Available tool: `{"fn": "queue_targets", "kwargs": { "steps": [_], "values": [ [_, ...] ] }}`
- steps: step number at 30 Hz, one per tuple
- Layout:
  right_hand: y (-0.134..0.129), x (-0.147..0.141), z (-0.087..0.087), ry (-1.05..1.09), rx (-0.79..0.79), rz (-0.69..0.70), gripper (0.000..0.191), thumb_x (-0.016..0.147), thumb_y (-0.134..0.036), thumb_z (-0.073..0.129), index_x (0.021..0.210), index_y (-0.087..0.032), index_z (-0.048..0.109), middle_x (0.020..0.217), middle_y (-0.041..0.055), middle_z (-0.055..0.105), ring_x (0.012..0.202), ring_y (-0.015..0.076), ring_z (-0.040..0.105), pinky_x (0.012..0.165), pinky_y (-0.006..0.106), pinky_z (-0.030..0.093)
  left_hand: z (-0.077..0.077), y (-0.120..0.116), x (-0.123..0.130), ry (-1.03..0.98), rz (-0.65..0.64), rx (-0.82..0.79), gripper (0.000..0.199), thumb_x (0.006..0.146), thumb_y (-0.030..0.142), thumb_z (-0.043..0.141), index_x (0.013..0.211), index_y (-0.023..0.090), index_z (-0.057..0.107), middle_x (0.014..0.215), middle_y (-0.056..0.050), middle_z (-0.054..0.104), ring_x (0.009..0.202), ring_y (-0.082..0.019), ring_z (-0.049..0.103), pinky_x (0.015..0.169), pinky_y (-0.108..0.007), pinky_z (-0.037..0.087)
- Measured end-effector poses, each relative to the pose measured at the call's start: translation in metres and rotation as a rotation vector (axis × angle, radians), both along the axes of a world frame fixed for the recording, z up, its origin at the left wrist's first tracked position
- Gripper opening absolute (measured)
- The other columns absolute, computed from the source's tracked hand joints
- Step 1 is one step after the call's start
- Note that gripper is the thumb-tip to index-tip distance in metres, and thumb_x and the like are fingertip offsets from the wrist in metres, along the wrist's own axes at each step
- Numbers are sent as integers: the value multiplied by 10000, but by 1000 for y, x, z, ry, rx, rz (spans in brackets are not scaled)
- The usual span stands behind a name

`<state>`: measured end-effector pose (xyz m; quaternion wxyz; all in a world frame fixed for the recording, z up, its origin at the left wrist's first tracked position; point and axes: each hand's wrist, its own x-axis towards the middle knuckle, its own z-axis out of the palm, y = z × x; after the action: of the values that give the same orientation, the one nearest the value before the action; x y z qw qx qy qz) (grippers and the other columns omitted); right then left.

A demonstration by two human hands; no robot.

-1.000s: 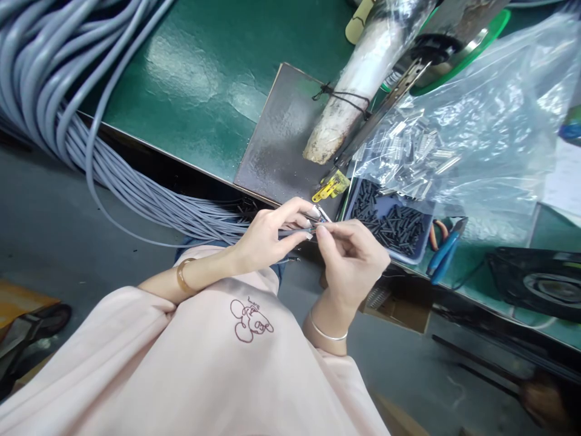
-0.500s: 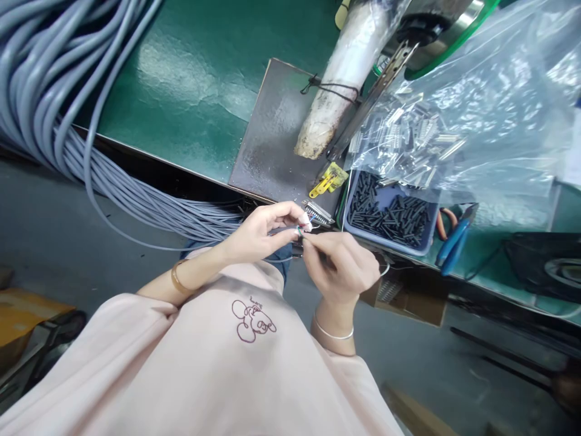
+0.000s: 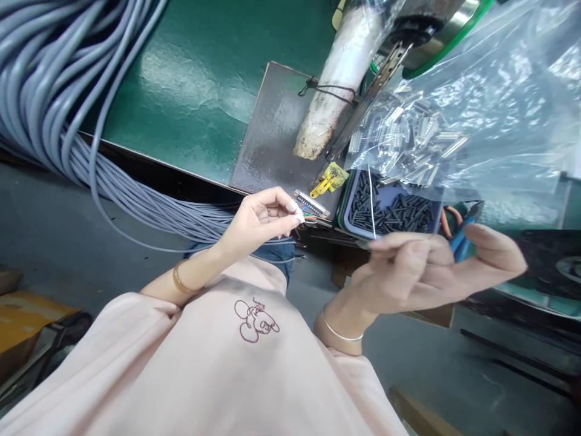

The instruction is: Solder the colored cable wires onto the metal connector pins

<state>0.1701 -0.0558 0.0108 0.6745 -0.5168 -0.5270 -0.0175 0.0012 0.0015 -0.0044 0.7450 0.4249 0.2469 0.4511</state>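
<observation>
My left hand [image 3: 258, 225] is closed in a pinch, with white coverings on the fingertips. Between thumb and fingers it grips the thin coloured wires [image 3: 307, 214] of a cable. These wires run to a metal-edged multi-pin connector [image 3: 312, 204] at the bench edge, just beyond the fingertips. How the wires sit inside the pinch is hidden. Off to the right, my right hand [image 3: 413, 272] is slightly blurred and pinches a thin whitish wire [image 3: 372, 203], which points up in front of a blue tray [image 3: 347, 221]. Its outer fingers stretch away to the right.
Short black tubes [image 3: 394, 209] fill the tray. Behind it lies a plastic bag [image 3: 490, 121] of metal connectors. Blue-handled pliers [image 3: 463, 239] rest right of the tray. A yellow clip-like piece [image 3: 329, 180] lies near a white wrapped roll [image 3: 333, 85]. Grey cables [image 3: 122, 188] hang at left.
My right hand has moved right, away from the left hand, and the whitish wire now shows upright from its fingers. The connector has shifted slightly up and left; my left hand keeps its pinch.
</observation>
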Motion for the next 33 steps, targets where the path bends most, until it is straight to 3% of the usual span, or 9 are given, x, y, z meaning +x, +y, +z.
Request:
{"fn": "queue_targets", "kwargs": {
  "steps": [2,4,6,9,15,19,24,29,33],
  "values": [
    [-3,-4,-6,-50,-52,-17,256,977,-88,561,1177,-230,636,829,-29,695,576,91,664,445,171,445,-1,2,0,3,-2,-33,187,785,155,780,778,110,598,751,-6,637,565,-28,572,528,-99,488],
    [-6,-9,-12,-72,-140,27,190,940,-66,632,1083,-187,660,902,2,742,715,121,735,598,197,583,0,3,0,13,-2,-59,193,766,143,784,771,112,594,723,6,623,551,-25,563,518,-94,478],
    [-5,-13,-17,-65,-251,107,142,898,-60,687,987,-169,669,970,23,744,832,138,750,724,239,629,1,3,0,28,0,-72,201,745,136,787,768,116,589,702,17,602,535,-23,549,510,-97,470],
    [2,-16,-22,-38,-300,193,122,877,-63,705,899,-169,649,964,19,726,870,118,729,718,215,616,3,3,1,74,1,-65,201,742,151,776,767,118,580,712,11,604,527,-25,545,504,-106,465],
    [11,-12,-24,-155,-231,138,172,858,-16,699,925,-170,662,933,8,738,835,107,720,714,205,601,3,4,5,163,13,-51,205,757,166,754,782,122,556,647,25,578,481,-27,524,478,-115,443],
    [7,-7,-19,-153,-244,238,177,846,-25,721,913,-171,646,1022,26,750,822,114,719,600,191,557,3,6,7,176,-39,-108,223,750,192,775,788,118,568,637,23,568,485,-24,494,463,-118,405],
    [7,-10,-14,-83,-272,355,173,871,-37,692,882,-174,587,867,1,704,729,94,664,526,173,470,6,3,10,114,-122,-134,213,736,160,771,793,110,572,625,33,546,502,-14,477,477,-106,390],
    [11,-6,-14,129,-131,190,113,938,-72,625,914,-167,568,879,-14,657,485,20,511,422,143,408,6,5,10,95,-55,-120,221,711,115,776,770,108,563,714,13,590,538,-5,499,494,-94,408],
    [9,-4,-20,-54,-220,148,123,889,-64,685,916,-168,624,946,25,693,840,124,715,627,207,592,6,7,8,76,-36,-106,222,722,120,764,767,116,547,727,7,597,505,-4,476,457,-105,396]
  ]
}}
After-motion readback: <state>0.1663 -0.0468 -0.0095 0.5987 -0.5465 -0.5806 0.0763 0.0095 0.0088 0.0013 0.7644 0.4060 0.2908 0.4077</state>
